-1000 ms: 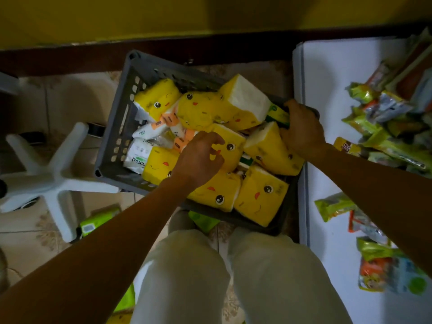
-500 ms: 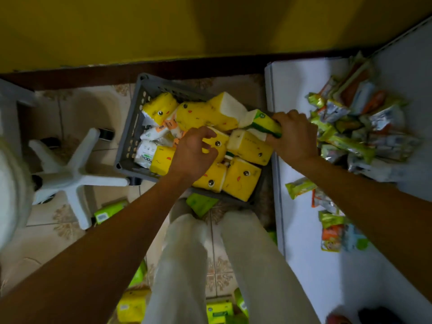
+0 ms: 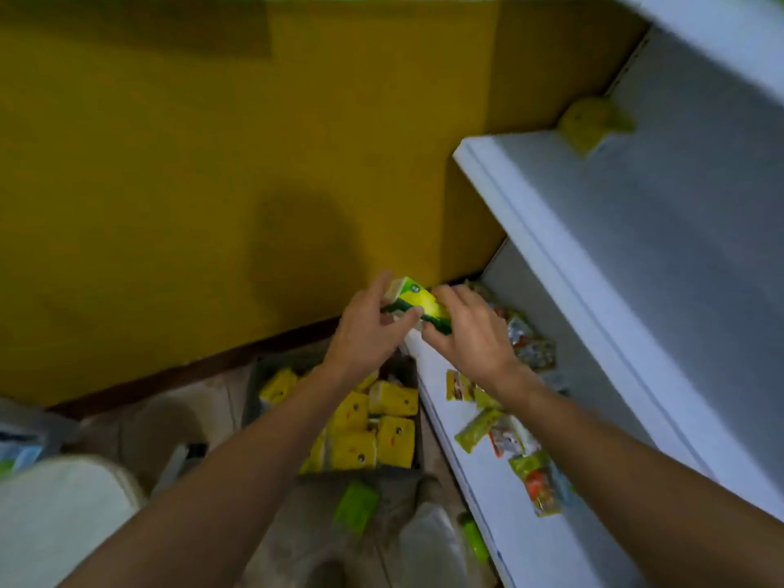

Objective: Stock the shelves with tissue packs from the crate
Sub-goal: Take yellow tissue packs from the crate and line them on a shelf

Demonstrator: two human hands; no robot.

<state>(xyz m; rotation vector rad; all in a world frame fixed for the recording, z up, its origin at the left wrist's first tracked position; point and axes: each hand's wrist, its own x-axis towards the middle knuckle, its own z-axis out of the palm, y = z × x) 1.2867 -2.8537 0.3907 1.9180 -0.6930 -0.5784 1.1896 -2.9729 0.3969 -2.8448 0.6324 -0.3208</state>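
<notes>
A green and yellow tissue pack (image 3: 418, 304) is held up in front of the yellow wall, well above the crate. My left hand (image 3: 368, 328) grips its left end and my right hand (image 3: 466, 333) grips its right side. Below them the grey crate (image 3: 254, 377) sits on the floor, full of several yellow tissue packs (image 3: 373, 426) with printed faces. White shelves stand on the right: an upper shelf (image 3: 636, 231) holding one yellow pack (image 3: 592, 123) at its far corner, and a lower shelf (image 3: 479, 473).
The lower shelf carries several snack packets (image 3: 505, 430). A green pack (image 3: 355, 505) lies on the tiled floor by my legs. A white chair seat (image 3: 59, 515) is at the lower left. The yellow wall (image 3: 212, 163) stands straight ahead.
Both hands have risen out of the crate with the green and yellow pack. My left hand let go of the yellow packs and joined the right on it. The view tilted up to the shelves.
</notes>
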